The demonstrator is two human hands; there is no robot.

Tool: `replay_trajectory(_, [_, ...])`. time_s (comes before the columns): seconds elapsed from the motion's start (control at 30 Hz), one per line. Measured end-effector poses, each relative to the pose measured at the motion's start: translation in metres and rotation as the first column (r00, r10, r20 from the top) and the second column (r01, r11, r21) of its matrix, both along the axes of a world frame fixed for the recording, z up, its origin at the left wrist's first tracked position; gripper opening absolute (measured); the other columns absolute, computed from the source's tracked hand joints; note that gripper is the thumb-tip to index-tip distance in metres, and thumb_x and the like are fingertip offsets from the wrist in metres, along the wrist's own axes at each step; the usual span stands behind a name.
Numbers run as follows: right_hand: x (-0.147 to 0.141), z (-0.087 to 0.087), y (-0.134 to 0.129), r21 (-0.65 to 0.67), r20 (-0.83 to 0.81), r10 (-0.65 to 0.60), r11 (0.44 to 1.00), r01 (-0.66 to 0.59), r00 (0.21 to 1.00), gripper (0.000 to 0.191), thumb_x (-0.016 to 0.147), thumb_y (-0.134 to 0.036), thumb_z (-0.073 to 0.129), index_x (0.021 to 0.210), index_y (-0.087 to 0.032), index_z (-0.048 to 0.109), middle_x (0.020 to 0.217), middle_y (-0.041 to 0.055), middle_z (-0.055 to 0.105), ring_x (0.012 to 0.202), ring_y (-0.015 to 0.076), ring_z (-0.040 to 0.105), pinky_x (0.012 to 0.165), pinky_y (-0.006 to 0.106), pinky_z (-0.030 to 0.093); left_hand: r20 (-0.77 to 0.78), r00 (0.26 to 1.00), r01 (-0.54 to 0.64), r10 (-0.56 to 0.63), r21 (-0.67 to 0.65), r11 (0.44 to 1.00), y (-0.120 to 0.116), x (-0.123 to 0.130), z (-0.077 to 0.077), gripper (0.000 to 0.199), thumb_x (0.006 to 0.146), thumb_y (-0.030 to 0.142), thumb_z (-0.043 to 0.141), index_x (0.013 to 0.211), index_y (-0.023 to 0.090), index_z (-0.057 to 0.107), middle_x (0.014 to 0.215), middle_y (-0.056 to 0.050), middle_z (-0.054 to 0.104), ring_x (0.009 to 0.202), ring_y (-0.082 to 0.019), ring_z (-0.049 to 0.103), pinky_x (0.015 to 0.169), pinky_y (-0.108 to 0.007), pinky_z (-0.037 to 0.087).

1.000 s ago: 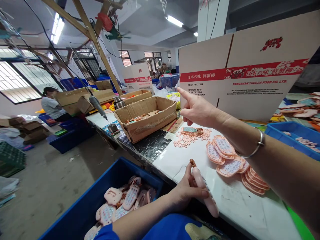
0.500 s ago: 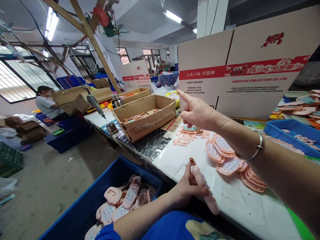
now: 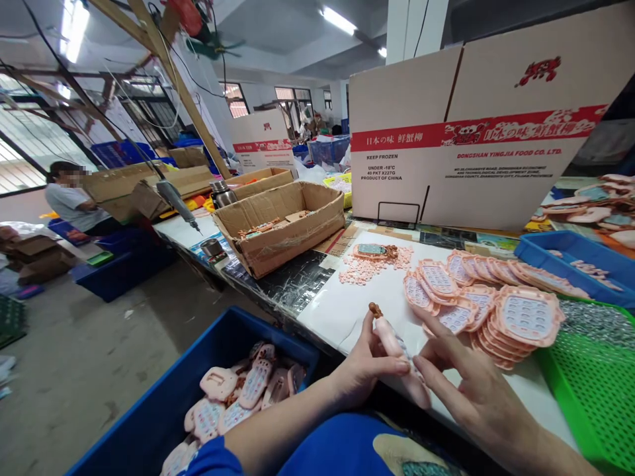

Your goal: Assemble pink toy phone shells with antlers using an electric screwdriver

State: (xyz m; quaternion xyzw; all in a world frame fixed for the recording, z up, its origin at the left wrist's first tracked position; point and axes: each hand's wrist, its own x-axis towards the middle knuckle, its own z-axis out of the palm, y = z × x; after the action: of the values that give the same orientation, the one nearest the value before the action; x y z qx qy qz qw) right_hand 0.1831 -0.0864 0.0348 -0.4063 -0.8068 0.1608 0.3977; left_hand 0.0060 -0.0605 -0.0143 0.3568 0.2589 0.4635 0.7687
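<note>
Currently the pink toy (image 3: 389, 336) is tilted at the near edge of the bench (image 3: 325, 311), seen side-on, its brown end uppermost. The left hand (image 3: 364, 363) holds it, fingers closed around its body. The right hand (image 3: 461, 377) is just beside it on the right, fingers apart; whether a fingertip touches it, I cannot tell.

The work looks part done: whole-looking toys (image 3: 255, 383) lie in the blue bin (image 3: 198, 363), near left, while keypad plates (image 3: 528, 316) remain piled on the bench to the right, and small pink pieces (image 3: 350, 272) lie scattered around 1 teal-screened toy (image 3: 372, 249) farther off.

Compared with 0.5 s ago, the right hand has dropped from pointing toward the far side, and more of the plates and the green basket (image 3: 595, 396) shows.
</note>
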Motion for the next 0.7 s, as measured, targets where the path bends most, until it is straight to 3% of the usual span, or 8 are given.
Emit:
replay_trajectory(0.13, [0.008, -0.013, -0.009, 0.087, -0.01, 0.006, 0.996, -0.005, 1.0, 0.044, 0.101, -0.025, 0.05, 0.144, -0.022, 0.046, 0.092, 0.0027, 0.073, 0.068, 0.0106, 0.071, 0.066, 0.016, 0.059, -0.019, 1.0, -0.004, 0.004, 0.002, 1.0, 0.002, 0.005, -0.004, 0.085, 0.055, 0.018, 0.089, 0.124, 0.024, 0.04, 0.101, 0.0, 0.06, 0.089, -0.017, 0.062, 0.079, -0.03, 0.049])
replay_trajectory(0.33, [0.01, -0.02, -0.011, 0.195, 0.031, -0.006, 0.981, -0.001, 0.999, 0.032, 0.102, -0.028, 0.051, 0.133, -0.023, 0.053, 0.106, 0.0051, 0.073, 0.086, 0.0129, 0.072, 0.077, 0.019, 0.061, -0.009, 1.0, 0.004, -0.004, -0.005, 1.0, 0.002, 0.007, -0.007, 0.08, 0.058, 0.02, 0.088, 0.123, 0.025, 0.042, 0.103, -0.001, 0.063, 0.086, -0.018, 0.066, 0.08, -0.034, 0.053])
replay_trajectory(0.47, [0.012, -0.022, -0.01, 0.207, 0.071, 0.008, 0.978, -0.023, 0.997, 0.026, 0.103, -0.03, 0.05, 0.127, -0.024, 0.057, 0.11, 0.0045, 0.073, 0.095, 0.0128, 0.072, 0.081, 0.019, 0.061, -0.033, 0.999, -0.009, 0.008, -0.026, 1.0, 0.002, 0.007, -0.004, 0.086, 0.057, 0.021, 0.088, 0.129, 0.026, 0.04, 0.103, -0.002, 0.064, 0.089, -0.019, 0.065, 0.082, -0.033, 0.051])
replay_trajectory(0.7, [0.021, -0.03, -0.012, 0.211, 0.177, 0.044, 0.974, -0.082, 0.983, 0.031, 0.103, -0.032, 0.049, 0.131, -0.021, 0.057, 0.118, 0.0069, 0.071, 0.107, 0.0146, 0.071, 0.092, 0.022, 0.059, -0.064, 0.998, 0.002, -0.006, -0.066, 0.998, 0.004, 0.003, -0.004, 0.092, 0.057, 0.024, 0.089, 0.134, 0.027, 0.038, 0.105, -0.001, 0.06, 0.093, -0.018, 0.06, 0.082, -0.03, 0.048])
